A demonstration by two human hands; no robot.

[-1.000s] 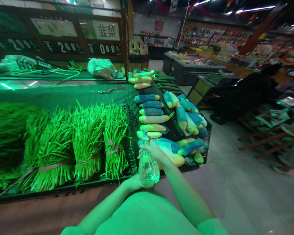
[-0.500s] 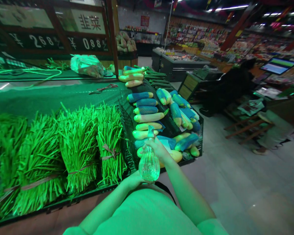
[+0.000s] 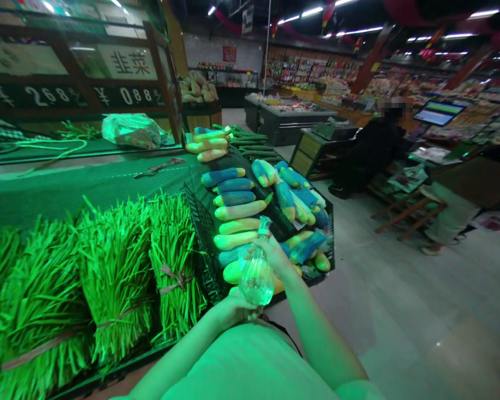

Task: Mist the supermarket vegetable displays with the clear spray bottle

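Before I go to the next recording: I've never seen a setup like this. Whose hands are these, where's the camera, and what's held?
There's no robot: these are a person's own bare hands, seen by a head-worn camera looking forward and down. The right hand grips a clear ribbed bottle by its neck; the left hand is by its base, though contact is hard to tell. On the display ahead lie tied green bundles and, to their right, long pale vegetables, some in blue netting.

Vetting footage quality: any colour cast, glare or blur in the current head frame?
Head view: strong green cast on the clear bottle and left forearm; head view: small bright glint on the floor; head view: far goods look soft.
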